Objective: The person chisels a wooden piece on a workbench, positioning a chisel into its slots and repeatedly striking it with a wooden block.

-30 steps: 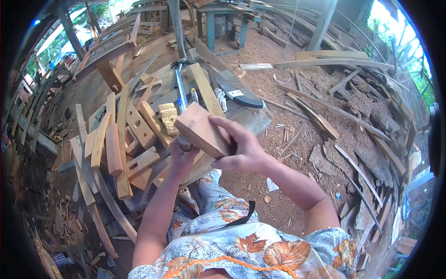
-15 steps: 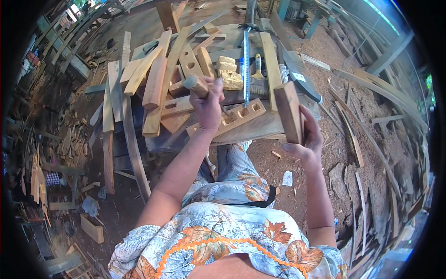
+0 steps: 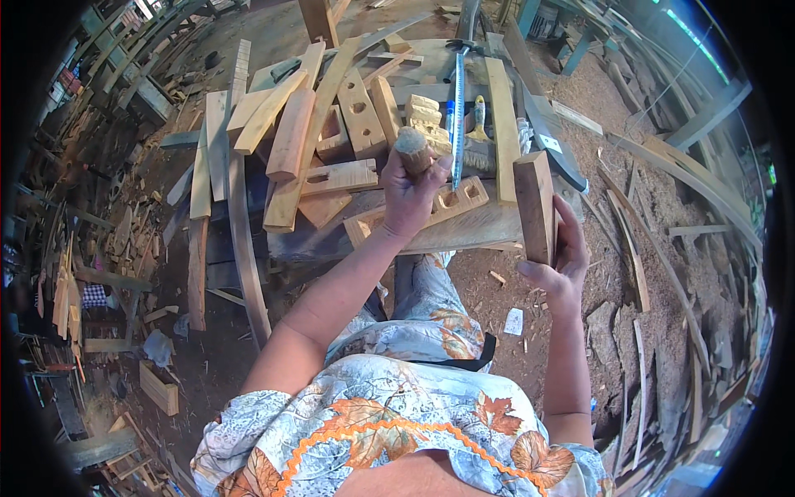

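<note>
My left hand (image 3: 408, 203) is closed around the round wooden handle of a chisel (image 3: 411, 142), its worn butt end facing up. The blade is hidden below the hand. Under it lies a wooden block with square mortises (image 3: 462, 201), near the front edge of the bench. To the right, my right hand (image 3: 565, 263) grips a thick rectangular wood block (image 3: 537, 207), held upright and apart from the chisel. Just beyond the left hand sits a stack of pale carved wood pieces (image 3: 425, 116).
The bench (image 3: 431, 242) carries a blue-white ruler (image 3: 458, 124), a paintbrush (image 3: 478, 124), a handsaw (image 3: 553, 145) and a board with round holes (image 3: 361, 116). Long planks (image 3: 310, 141) lie piled at left. Wood scraps and sawdust cover the ground (image 3: 596, 207).
My left hand with the chisel has shifted right along the mortised block, and the handle stands more upright. The view has turned slightly; my right hand still holds its block.
</note>
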`<state>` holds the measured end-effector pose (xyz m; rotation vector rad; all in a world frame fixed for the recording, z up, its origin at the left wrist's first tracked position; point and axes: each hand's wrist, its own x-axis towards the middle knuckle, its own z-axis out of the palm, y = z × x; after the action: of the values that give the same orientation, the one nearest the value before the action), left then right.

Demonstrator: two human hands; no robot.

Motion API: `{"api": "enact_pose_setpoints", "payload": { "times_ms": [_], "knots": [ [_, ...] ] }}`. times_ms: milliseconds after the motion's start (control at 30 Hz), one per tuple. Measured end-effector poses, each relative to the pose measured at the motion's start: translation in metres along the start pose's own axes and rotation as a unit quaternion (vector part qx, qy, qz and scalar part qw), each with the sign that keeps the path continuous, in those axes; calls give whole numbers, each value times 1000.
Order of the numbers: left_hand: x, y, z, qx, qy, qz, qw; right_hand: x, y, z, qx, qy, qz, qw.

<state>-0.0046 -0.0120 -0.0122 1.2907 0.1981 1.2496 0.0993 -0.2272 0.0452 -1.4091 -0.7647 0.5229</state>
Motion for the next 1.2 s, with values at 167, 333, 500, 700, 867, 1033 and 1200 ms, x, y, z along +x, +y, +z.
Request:
{"api": "enact_pose_setpoints", "payload": {
  "times_ms": [167, 333, 500, 700, 867, 1033, 1200],
  "knots": [
    [-5, -2, 2, 21, -22, -9, 999, 8, -10, 11, -12, -6, -16, 1000],
    [-7, -2, 11, -33, -64, -9, 997, 29, -44, 17, 18, -44, -186, 981],
    [-9, 1, 22, -30, -90, -6, 995, 43, -68, 33, -102, -42, -278, 954],
    [-13, 2, 23, -27, -91, -19, 995, 49, -75, 39, -139, -109, -96, 980],
    [-10, -6, 28, -86, -99, -34, 991, 41, -63, 33, -78, -56, -269, 958],
    [-7, -10, 24, 47, -115, -4, 992, 36, -45, 27, -77, -64, -49, 994],
    [21, -6, 1, -32, 10, -69, 997, 19, -31, 5, 8, 24, -56, 998]
  ]
}}
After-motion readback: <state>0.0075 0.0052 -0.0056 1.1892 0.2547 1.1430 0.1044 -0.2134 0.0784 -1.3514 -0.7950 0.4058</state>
